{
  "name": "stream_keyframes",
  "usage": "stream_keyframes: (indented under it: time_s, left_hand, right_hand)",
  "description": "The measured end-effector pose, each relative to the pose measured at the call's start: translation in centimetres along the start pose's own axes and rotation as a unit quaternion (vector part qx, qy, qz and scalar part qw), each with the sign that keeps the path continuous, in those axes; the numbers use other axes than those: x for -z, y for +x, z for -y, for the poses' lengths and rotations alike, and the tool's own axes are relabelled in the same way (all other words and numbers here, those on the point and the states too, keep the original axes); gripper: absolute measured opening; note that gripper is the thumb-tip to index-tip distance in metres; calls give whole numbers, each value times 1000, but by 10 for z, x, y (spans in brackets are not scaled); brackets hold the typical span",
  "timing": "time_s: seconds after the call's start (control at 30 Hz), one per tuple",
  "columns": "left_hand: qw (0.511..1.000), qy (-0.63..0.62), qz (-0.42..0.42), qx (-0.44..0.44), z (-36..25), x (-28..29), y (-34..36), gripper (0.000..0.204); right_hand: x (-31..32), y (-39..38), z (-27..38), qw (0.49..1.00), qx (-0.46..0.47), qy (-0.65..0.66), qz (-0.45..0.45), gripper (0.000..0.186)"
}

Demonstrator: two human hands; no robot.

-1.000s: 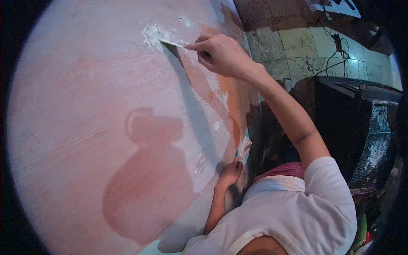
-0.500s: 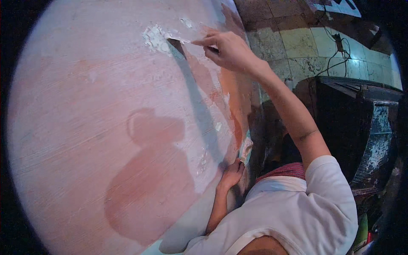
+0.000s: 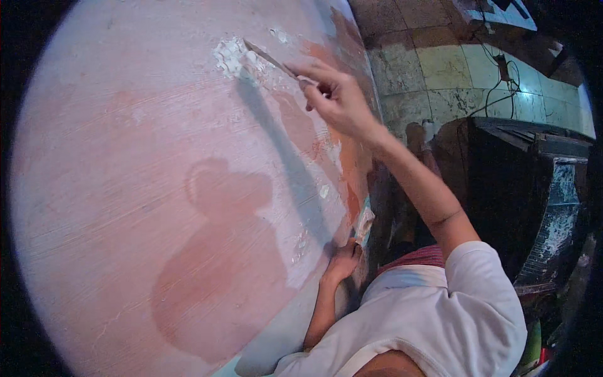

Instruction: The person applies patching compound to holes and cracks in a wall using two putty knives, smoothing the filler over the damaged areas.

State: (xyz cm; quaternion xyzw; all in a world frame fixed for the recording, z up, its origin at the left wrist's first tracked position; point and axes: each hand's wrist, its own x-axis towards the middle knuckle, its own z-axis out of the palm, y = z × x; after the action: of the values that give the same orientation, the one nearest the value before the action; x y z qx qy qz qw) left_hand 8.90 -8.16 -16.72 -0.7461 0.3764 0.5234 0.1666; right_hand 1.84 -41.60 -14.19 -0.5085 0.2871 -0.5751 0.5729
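Observation:
My right hand (image 3: 336, 94) is closed around a putty knife (image 3: 271, 58), its thin blade slanting up and left. The blade's tip is at a rough patch of thick white putty (image 3: 231, 58) on a pinkish wall (image 3: 113, 207); whether it touches cannot be told. Lower down, close to my body, my left hand (image 3: 342, 261) is closed on a flat piece smeared with whitish putty (image 3: 365, 223). Its exact kind is unclear, and my fingers hide its lower end.
Thin putty smears and bare orange patches (image 3: 339, 135) mark the wall's right side. A dark, boxy object with a paint-spattered side (image 3: 559, 188) stands at the right. Behind it, cables (image 3: 502, 72) lie on worn floor tiles (image 3: 440, 66). My shadow falls across the wall.
My right hand has moved slightly down and right, turning the putty knife so its blade now points up and left from the putty. My left hand stays nearly in place.

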Motion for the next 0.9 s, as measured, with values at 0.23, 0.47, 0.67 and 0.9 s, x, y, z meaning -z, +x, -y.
stream_keyframes:
  time_s: [0.23,0.47,0.67,0.9]
  left_hand:
    - [996,-9,-70,-55,-3,-3,-8,41]
    - [998,-51,-36,-11,-6,1,-5,39]
    - [998,-63,-26,-6,-7,0,-5,38]
    - [998,-41,-40,-28,-3,-2,-4,37]
  right_hand:
    - [-32,0,0,996,46,-38,-61,33]
    - [-47,4,-16,986,128,-79,-68,35]
    - [-53,4,-23,985,134,-74,-79,37]
    - [-58,2,-29,977,164,-111,-82,40]
